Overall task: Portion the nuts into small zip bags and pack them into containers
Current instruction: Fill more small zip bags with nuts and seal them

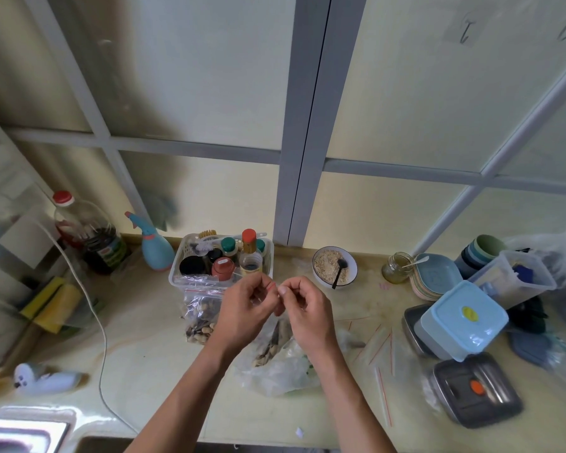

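Both forearms reach in from 6 o'clock; left hand (247, 300) and right hand (303, 304) pinch the red-striped mouth of a small zip bag (271, 287) above the nut sack (275, 358). Thin, light and slippery, I judge; hold it at the stiffer zip strip.

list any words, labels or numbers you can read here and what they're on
No text can be read in this view.
Oil bottle: green and red label, print too blurred.
Red-capped sauce bottle: yellow label, print too small.
Red jar lid in the basket: small white sticker, illegible.
Blue container lid: plain yellow dot, no lettering.
Small zip bag pinched between both hands: only a red seal line.
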Motion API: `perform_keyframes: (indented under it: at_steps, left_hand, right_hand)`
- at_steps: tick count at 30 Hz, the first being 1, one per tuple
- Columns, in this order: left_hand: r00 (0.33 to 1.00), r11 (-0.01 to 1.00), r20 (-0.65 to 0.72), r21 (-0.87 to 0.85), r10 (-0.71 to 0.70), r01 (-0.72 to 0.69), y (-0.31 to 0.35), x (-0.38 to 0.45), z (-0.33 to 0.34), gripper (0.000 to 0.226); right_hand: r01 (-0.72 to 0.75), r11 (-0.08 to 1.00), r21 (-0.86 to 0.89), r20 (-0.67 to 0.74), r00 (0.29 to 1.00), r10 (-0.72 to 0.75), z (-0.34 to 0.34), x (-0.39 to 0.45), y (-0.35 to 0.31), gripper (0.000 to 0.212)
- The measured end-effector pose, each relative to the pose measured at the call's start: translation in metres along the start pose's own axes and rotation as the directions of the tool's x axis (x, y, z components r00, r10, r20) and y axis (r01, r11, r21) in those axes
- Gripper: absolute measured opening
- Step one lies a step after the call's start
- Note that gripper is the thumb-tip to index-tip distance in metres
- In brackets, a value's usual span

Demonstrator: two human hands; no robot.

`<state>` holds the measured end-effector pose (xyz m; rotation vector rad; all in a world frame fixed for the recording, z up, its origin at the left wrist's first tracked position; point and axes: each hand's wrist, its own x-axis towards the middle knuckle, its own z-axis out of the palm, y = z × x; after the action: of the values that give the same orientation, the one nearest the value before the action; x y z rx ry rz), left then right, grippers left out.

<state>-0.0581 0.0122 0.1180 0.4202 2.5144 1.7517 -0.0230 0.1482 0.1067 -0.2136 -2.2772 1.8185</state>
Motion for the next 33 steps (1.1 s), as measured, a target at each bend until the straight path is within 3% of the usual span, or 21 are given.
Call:
perform_keyframes:
  at_steps: [11,18,22,33]
  left_hand:
    - [0.999,1.0,0.022,-0.013,0.023,-0.023,-0.001,-0.006,0.003,0.023]
    - [1.0,1.0,0.025,-0.007,-0.02,0.02,0.001,-0.008,0.001,0.017]
    - [0.999,0.999,0.036,0.026,-0.033,0.032,0.0,-0.009,0.001,0.019]
    - [0.996,0.995,0.092,0.105,-0.004,-0.006,-0.007,-0.006,0.003,0.017]
  right_hand:
    - [-0.034,0.998,-0.044,-0.075,0.997,0.03,-0.001,-0.004,0.005,0.018]
    - [-0.068,0.998,0.016,0.067,0.996,0.067,-0.007,-0.001,0.003,0.009]
    - [-0.08,0.992,-0.095,0.006,0.997,0.081,-0.004,-0.002,0.006,0.013]
    - [-0.151,0.983,-0.1,-0.157,0.978,0.134,-0.012,0.004,0.01,0.014]
